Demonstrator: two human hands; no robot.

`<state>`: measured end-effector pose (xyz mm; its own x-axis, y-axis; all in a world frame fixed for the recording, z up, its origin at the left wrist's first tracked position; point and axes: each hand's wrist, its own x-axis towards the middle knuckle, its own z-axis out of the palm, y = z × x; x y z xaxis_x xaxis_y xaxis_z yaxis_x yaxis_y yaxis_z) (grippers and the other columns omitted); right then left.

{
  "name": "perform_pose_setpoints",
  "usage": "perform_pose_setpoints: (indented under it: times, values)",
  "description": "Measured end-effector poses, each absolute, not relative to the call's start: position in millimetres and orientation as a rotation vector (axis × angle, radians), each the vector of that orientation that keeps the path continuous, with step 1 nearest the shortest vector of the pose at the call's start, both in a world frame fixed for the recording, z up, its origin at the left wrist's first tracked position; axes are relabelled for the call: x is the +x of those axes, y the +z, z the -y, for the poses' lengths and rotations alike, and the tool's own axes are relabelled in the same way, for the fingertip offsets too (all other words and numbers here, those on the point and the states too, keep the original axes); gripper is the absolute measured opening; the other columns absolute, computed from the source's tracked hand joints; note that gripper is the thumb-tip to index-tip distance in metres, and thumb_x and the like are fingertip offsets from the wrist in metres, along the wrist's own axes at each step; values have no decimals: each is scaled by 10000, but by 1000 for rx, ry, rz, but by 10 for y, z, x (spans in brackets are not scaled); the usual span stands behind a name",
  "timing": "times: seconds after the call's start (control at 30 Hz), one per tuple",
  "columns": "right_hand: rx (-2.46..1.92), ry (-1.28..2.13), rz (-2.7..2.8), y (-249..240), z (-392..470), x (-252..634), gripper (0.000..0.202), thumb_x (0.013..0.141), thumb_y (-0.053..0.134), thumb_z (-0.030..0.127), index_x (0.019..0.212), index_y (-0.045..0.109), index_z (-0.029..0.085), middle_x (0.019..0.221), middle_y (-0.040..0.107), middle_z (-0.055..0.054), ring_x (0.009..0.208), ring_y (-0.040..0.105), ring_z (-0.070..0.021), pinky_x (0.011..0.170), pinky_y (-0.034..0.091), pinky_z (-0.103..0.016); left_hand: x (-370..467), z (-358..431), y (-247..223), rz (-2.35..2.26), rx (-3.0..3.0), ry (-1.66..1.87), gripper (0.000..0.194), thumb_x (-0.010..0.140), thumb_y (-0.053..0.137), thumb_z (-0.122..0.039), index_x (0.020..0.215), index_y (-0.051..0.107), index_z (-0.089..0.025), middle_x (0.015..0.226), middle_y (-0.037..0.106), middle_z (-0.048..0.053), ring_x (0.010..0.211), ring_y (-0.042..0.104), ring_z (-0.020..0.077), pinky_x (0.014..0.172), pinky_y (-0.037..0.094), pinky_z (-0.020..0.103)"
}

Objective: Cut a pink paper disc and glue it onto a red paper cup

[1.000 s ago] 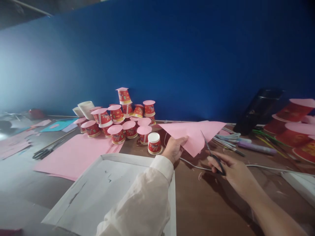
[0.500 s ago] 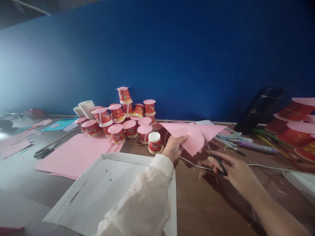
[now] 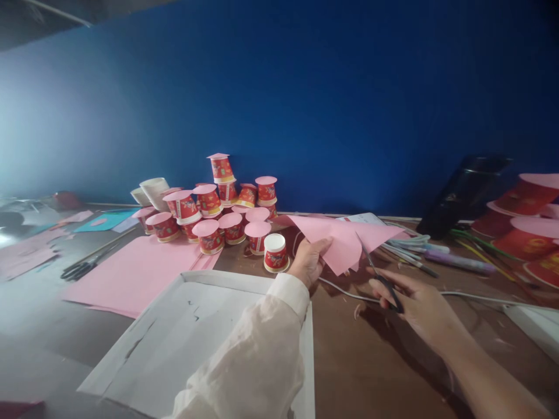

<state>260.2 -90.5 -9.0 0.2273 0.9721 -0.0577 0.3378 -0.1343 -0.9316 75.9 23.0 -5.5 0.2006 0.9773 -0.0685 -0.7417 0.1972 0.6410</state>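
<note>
Firstly, one sheet (image 3: 336, 244): smooth pink paper, pointed corners, held above the brown table (image 3: 349, 361). Scissors (image 3: 388, 290): black handles, slim blades against the sheet's right part. Left hand (image 3: 308, 262): thumb and fingers pinched the sheet. Right hand (image 3: 408, 295): fingers were closed round the scissors' handles. Around: red cups (image 3: 209, 242), upturned, stacked, most topped with pink paper; white tray (image 3: 170, 326), partly hidden by a wrinkled sleeve (image 3: 248, 355); black bottle (image 3: 458, 198), beyond the right hand.
</note>
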Motion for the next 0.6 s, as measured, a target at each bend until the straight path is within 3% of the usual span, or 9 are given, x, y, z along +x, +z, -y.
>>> perform_pose_setpoints:
  times: [0.3,0.6]
  values:
    - [-1639,957,1229,-100,923,2594,715,728,809,657,1271,783,192,759,764,-58,680,670,-207,571,532,-272,753,-219,-25,-509,589,1323,441,594,898,-122,984,694,-146,817,748,37,894,748,241,1033,524,434]
    - [-1623,893,1269,-101,919,2620,649,751,801,641,1212,808,184,685,757,-56,673,697,-228,606,547,-297,750,-204,-50,-453,678,1258,456,622,898,-126,1034,702,-151,889,778,58,898,753,232,1049,516,433]
